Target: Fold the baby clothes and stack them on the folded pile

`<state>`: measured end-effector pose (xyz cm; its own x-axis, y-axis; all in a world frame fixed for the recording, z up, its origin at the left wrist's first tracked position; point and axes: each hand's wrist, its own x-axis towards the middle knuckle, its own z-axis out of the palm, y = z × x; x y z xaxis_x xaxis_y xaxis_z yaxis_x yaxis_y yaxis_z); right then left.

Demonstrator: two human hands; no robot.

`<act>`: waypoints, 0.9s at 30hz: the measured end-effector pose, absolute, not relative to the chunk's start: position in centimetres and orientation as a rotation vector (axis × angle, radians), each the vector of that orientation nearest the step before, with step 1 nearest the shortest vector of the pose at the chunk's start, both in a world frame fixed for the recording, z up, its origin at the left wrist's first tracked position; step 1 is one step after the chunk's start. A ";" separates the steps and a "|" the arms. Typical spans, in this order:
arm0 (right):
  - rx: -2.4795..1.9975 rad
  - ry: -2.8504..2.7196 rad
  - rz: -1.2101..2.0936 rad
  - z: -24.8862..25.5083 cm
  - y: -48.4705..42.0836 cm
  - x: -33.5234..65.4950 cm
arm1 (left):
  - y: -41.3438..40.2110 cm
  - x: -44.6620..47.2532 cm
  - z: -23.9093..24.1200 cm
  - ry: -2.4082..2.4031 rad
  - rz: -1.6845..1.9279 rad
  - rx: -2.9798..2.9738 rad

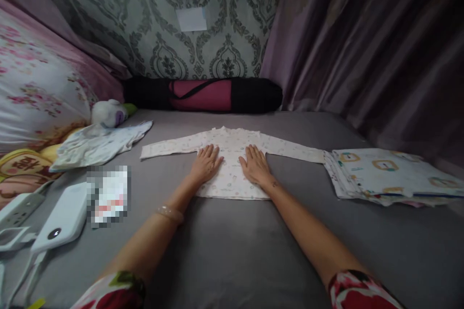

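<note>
A small white long-sleeved shirt (232, 178) with a faint print lies spread flat on the grey sheet, its sleeves stretched out to both sides and its collar facing the wall. My left hand (206, 165) rests flat on the left side of the shirt's body, fingers extended. On the right side my right hand (254, 165) lies flat too, with its fingers stretched toward the collar. Neither hand grips the cloth. The right cuff reaches a stack of folded printed cloth (391, 174).
At the left are a crumpled white garment (101, 145), a plush toy (108, 113), a white power bank (65, 217) with cables, a power strip (20, 210) and a blurred-out packet (110, 195). A black and pink long bag (203, 95) lies along the wall; curtains (362, 43) hang right.
</note>
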<state>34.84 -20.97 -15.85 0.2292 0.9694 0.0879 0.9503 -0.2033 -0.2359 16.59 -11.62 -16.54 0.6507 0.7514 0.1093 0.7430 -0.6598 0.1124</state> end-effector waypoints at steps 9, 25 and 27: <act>-2.241 -1.833 0.111 -15.8 -21.3 35.3 | -10.8 15.5 -16.1 1.182 0.084 2.812; -1.800 -2.391 0.302 -14.1 -29.4 35.7 | -17.6 8.5 -15.8 1.042 0.095 2.746; -1.761 -2.415 0.355 -13.9 -31.0 35.8 | -17.7 6.9 -15.3 1.051 0.064 2.690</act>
